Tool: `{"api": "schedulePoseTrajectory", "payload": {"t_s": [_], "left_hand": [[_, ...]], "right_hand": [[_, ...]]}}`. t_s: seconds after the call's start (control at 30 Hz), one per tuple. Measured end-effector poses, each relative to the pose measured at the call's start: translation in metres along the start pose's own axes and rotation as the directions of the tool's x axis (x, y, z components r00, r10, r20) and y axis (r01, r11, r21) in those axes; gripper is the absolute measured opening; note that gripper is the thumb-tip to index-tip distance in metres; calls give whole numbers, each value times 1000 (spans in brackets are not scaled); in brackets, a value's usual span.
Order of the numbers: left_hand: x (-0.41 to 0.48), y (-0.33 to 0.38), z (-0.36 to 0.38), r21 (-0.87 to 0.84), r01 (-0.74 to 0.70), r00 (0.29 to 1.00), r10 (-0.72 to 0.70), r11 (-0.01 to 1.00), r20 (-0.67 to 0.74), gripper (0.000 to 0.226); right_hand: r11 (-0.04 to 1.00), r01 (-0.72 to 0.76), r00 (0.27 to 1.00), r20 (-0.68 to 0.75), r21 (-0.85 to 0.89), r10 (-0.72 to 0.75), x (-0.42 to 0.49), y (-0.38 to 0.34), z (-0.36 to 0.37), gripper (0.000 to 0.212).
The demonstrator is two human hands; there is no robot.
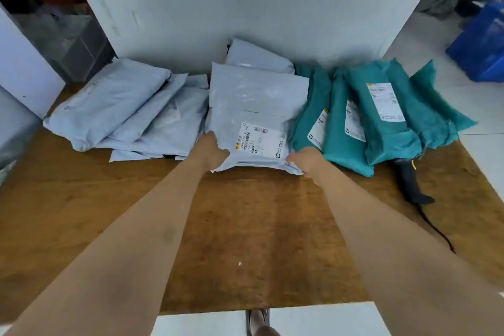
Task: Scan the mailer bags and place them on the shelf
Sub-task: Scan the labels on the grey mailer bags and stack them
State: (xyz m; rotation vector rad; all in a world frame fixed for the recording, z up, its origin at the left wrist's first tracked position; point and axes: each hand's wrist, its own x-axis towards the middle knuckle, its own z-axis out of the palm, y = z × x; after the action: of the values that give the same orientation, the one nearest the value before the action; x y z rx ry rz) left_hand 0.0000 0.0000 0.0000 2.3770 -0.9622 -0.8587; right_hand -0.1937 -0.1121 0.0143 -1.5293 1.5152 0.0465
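Observation:
A pale grey mailer bag (pixel 253 106) with a white shipping label (pixel 260 140) lies at the middle back of the wooden table (pixel 245 240). My left hand (pixel 211 148) grips its near left corner. My right hand (pixel 305 159) grips its near right corner. To its left, several more grey mailer bags (pixel 122 109) overlap. On its right, teal mailer bags (pixel 381 117) with white labels lean against one another. A black handheld scanner (pixel 411 184) rests on the table near the teal bags, its cable trailing toward me.
A white panel (pixel 245 8) rises behind the bags. Another grey bag (pixel 256 58) leans on it. A blue crate (pixel 480 43) stands on the floor at the far right. A white board (pixel 24 71) leans at the left. My shoe (pixel 257 322) shows below the table edge.

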Motion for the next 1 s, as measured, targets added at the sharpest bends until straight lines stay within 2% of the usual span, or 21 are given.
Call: {"api": "schedulePoseTrajectory", "payload": {"t_s": [0.03,0.1,0.17,0.27,0.33,0.4,0.47,0.5,0.6,0.67,0.73,0.77,0.8,0.87,0.93,0.97,1.0], "left_hand": [[10,1,4,3,22,1000,-22,1000,-14,57],[24,5,11,-12,93,994,-94,996,-52,61],[34,8,20,-98,153,985,-160,983,-68,62],[44,9,28,-204,184,972,-210,962,-111,60],[47,3,32,-285,196,962,-241,938,-131,65],[40,2,36,-351,180,963,-238,919,-128,49],[25,-1,41,-403,156,972,-213,902,-99,24],[17,-6,44,-430,154,976,-206,890,-77,18],[-7,-31,53,-371,166,981,-193,913,-35,19],[-27,-45,61,-275,171,977,-199,946,-75,22],[-54,-57,71,-219,160,966,-198,962,-164,27],[-67,-61,76,-204,145,964,-185,968,-192,28],[-79,-66,81,-221,137,965,-180,966,-191,28],[-98,-70,86,-351,195,970,-232,916,-68,25],[-116,-74,88,-511,321,947,-252,797,202,15],[-126,-76,88,-517,415,895,-232,749,382,13],[-134,-79,88,-444,484,812,-198,754,550,17]], "right_hand": [[997,-36,999,16,71,34,8,0,0,11],[976,-134,991,42,174,129,21,2,3,42],[944,-152,988,25,293,151,35,11,13,54],[868,-108,990,-27,484,138,53,21,24,67],[818,-98,992,-10,566,126,56,21,24,71],[775,-108,992,22,622,120,58,24,21,66],[781,-116,993,47,613,111,53,31,17,68],[792,-129,991,63,596,114,51,36,16,71],[841,-220,975,126,494,181,34,54,20,79],[894,-216,976,60,392,209,23,66,27,62],[950,-145,979,-99,276,178,9,79,34,26],[965,-114,973,-169,236,156,0,86,39,19],[972,-87,966,-221,218,136,-8,93,44,23],[961,-62,960,-247,269,132,-23,104,52,20],[939,-81,971,-185,333,149,-35,113,54,6],[937,-102,977,-145,336,158,-37,118,52,8],[939,-107,980,-124,328,155,-39,122,48,11]]}}
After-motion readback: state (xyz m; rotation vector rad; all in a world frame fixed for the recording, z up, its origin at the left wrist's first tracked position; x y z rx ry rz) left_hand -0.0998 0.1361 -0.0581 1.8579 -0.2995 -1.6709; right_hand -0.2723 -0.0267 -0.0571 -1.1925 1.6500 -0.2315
